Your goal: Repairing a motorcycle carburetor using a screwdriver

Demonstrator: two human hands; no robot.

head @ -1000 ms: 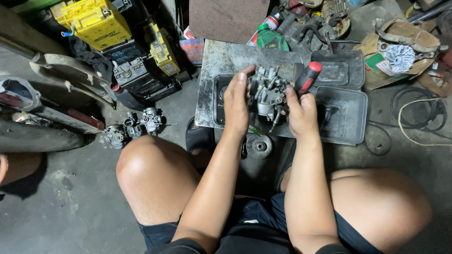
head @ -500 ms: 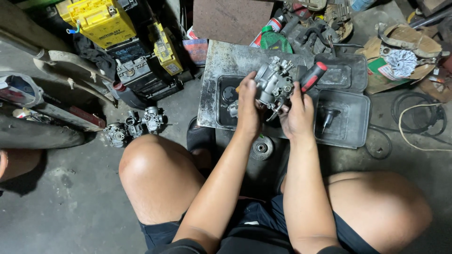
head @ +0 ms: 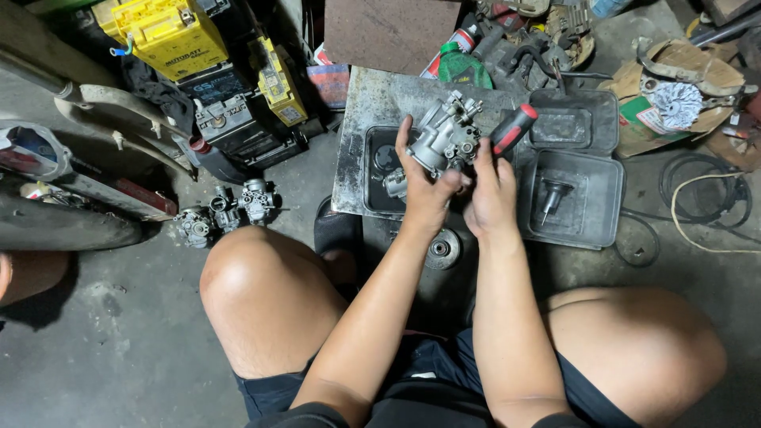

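Carburetors (head: 226,210) lie on the floor at far left; further right, the left hand (head: 426,189) has its fingers wrapped around a grey carburetor (head: 442,136) held above a dark tray (head: 590,218), beside the right hand (head: 491,194), fingers closed on a red-handled screwdriver (head: 513,129).

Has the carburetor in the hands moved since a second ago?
Yes. The carburetor, held by the left hand, has risen off the dark tray toward the metal sheet's far edge.
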